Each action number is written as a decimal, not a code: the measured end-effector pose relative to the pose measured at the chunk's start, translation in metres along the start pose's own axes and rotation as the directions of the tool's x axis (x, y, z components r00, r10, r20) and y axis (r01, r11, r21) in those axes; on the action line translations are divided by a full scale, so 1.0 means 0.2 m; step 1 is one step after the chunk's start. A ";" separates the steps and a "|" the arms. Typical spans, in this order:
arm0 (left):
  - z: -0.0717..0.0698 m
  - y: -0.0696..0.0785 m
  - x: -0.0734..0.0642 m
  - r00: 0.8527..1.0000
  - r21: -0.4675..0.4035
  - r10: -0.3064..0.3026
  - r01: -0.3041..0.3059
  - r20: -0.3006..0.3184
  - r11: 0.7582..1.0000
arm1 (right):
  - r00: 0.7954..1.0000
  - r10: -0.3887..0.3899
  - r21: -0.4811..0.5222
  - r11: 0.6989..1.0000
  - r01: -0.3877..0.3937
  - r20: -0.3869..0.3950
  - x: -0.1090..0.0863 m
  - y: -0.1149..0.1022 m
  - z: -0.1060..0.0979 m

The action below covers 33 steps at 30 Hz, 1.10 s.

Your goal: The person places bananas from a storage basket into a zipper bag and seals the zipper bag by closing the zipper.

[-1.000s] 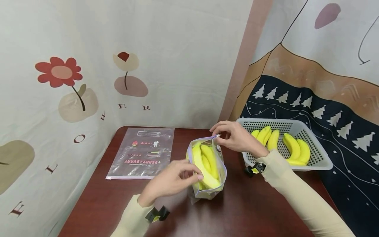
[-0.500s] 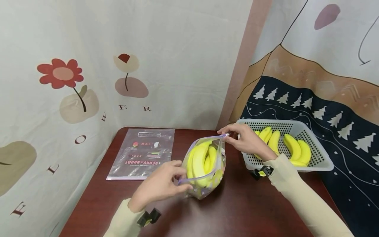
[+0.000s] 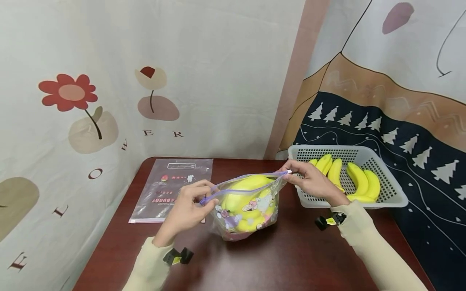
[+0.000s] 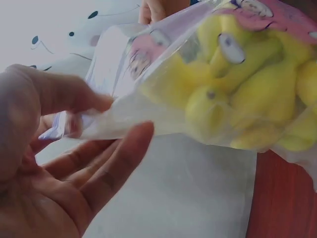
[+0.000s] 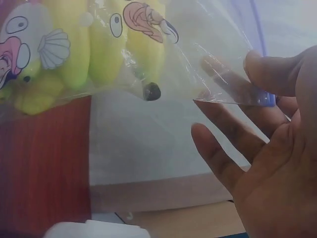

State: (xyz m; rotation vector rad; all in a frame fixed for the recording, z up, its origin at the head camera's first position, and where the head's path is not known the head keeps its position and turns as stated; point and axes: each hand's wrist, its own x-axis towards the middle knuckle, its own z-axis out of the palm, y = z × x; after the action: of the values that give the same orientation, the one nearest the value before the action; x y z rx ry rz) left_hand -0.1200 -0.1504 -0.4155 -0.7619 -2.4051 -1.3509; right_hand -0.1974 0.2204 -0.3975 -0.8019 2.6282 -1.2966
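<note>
A clear zip bag with cartoon prints and a purple zip edge stands mid-table in the head view, holding several yellow bananas. My left hand pinches the left corner of its mouth between thumb and fingers. At the opposite corner, by the white slider, my right hand pinches the zip edge. The mouth is stretched wide between both hands, its two rims slightly apart. In the left wrist view, thumb and index finger hold the plastic while the other fingers extend below. The right wrist view shows a dark banana tip inside the bag.
A grey perforated basket with several bananas stands at the right, just behind my right hand. Flat on the dark red table at the back left lies another zip bag. Printed curtains hang behind the table.
My left hand has gone from above the bananas to the bag's left corner and drawn it leftward. My right hand has shifted right with its corner, so the mouth has turned sideways and narrowed.
</note>
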 end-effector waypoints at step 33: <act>-0.08 -0.14 0.04 0.970 0.029 -0.200 0.205 -0.137 0.978 | 0.938 0.102 0.071 0.994 -0.083 -0.332 -0.16 0.00 0.20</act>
State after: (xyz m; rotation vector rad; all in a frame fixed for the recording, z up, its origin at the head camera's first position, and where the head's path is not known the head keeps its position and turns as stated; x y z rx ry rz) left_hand -0.1427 -0.1734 -0.4235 -0.4090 -2.4494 -1.3709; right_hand -0.1567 0.2082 -0.4269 -0.4760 2.8241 -1.5980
